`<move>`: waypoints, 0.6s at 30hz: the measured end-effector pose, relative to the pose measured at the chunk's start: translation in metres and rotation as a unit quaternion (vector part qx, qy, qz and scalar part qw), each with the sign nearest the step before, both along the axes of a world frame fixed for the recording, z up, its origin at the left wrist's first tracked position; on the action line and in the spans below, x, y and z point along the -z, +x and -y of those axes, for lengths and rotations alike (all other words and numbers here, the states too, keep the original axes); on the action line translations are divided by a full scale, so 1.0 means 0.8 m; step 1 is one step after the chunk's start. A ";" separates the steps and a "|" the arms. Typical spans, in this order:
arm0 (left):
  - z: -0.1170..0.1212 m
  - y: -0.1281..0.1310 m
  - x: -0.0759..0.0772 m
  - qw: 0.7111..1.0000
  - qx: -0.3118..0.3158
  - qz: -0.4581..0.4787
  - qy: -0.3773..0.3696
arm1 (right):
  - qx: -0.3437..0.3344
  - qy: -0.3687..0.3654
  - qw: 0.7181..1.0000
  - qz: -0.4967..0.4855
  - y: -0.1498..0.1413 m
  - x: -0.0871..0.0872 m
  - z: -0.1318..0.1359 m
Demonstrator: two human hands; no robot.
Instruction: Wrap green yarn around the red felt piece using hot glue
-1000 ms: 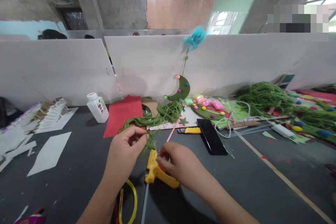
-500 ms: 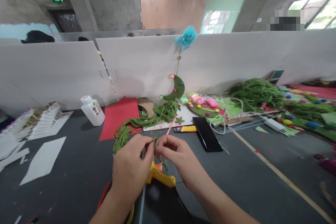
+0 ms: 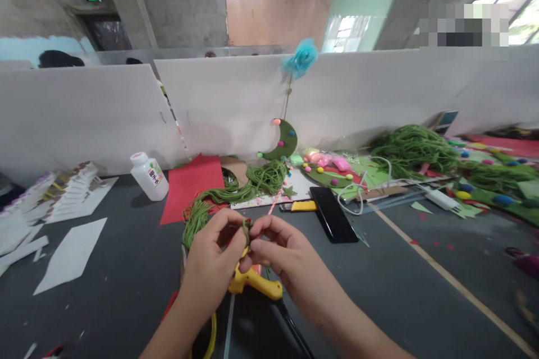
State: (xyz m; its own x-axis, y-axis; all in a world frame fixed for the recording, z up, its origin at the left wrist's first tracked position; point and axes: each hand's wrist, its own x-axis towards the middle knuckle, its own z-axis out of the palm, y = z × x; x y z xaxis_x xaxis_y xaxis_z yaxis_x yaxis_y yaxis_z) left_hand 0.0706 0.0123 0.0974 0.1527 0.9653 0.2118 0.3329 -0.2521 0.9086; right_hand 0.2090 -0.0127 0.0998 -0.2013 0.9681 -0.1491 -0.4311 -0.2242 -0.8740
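Note:
Between my two hands is a small green piece [image 3: 246, 228], perhaps yarn or felt, with a spot of red at its top; the fingers partly hide it. My left hand [image 3: 217, 255] pinches it from the left, thumb and forefinger closed. The fingertips of my right hand [image 3: 283, 244] close on it from the other side. Just below lies a yellow glue gun [image 3: 261, 285] on the dark table, its black cord running toward me. Behind my hands, a bundle of green yarn [image 3: 197, 216] trails leftward, and a striped stick [image 3: 275, 201] rises from behind my right fingers.
A white bottle [image 3: 149, 176] and red sheet [image 3: 191, 185] stand left. A phone [image 3: 334, 216] and yellow cutter [image 3: 304, 206] lie right of centre. Further back are a green moon [image 3: 287, 140] with pompoms, a blue flower [image 3: 302, 59], a white partition [image 3: 236, 101] and a green yarn heap [image 3: 415, 148].
The fingers of both hands have shifted around the green piece, and a red spot now shows at its top. My right fingers have curled in lower. The table things stay put.

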 end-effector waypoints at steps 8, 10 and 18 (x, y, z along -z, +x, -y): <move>-0.004 -0.010 -0.012 0.973 0.025 0.123 -0.195 | 0.109 0.188 0.927 0.307 0.027 -0.021 0.006; -0.001 -0.009 -0.014 0.966 0.065 0.116 -0.222 | 0.115 0.283 0.871 0.386 0.037 -0.026 0.006; 0.006 0.002 -0.015 0.966 0.139 -0.001 -0.218 | 0.004 0.382 0.771 0.509 0.040 -0.026 0.010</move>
